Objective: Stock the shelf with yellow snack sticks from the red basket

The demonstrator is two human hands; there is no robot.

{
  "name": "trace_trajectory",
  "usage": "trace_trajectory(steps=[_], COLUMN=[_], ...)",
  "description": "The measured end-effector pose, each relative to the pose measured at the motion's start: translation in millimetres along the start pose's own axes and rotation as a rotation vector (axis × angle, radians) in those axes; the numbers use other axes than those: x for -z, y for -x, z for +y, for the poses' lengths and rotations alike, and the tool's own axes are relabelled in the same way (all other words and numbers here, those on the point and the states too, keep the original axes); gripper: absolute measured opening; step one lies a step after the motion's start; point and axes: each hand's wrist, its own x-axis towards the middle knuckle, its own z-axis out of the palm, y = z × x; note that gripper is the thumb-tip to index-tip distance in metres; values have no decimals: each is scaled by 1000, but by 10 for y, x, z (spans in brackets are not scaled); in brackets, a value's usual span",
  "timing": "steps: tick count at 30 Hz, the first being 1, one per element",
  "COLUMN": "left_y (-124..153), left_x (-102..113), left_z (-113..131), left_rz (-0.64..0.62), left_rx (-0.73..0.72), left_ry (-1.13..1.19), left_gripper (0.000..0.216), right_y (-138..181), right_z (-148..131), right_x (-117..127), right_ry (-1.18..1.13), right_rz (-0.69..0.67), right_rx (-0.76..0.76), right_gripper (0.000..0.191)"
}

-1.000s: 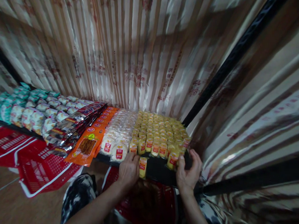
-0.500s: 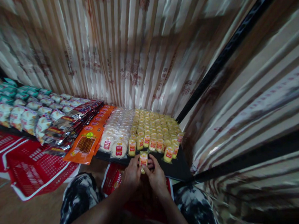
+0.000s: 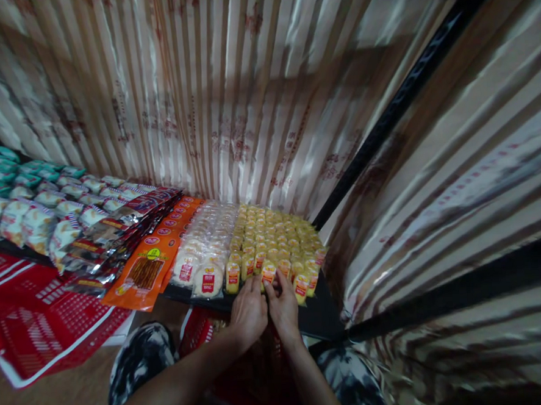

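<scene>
A small yellow snack pack with an orange-red label is held upright between my hands, at the front of the yellow packs. My right hand pinches it, thumb on the near face and fingers along its right side. At its left lower edge are the fingertips of my left hand, pressed together; their undersides are hidden. Similar yellow packs stand in close rows behind. A nearby yellow pack is left of my hands, and another yellow pack is to the right.
White round packs, orange bags, dark silver bags and white pouches line the black shelf leftward. Red baskets sit below. A black post and striped sheeting close off the back and right.
Both hands have moved forward with the yellow pack, from over the shelf's front edge up to the front row. The view has shifted slightly to the right.
</scene>
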Motion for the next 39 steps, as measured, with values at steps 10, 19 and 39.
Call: trace_trajectory(steps=[10, 19, 39], left_y=[-70, -149, 71], left_x=[-246, -178, -70], left_z=[-368, -304, -400], left_rz=[63, 50, 198], left_rx=[-80, -28, -25], left_ry=[43, 33, -34], left_gripper=[46, 37, 39], right_y=[-49, -32, 17], right_z=[28, 46, 56], right_x=[-165, -224, -207], right_ry=[3, 117, 94], right_rz=[38, 57, 116], right_rx=[75, 187, 293], right_gripper=[28, 17, 25])
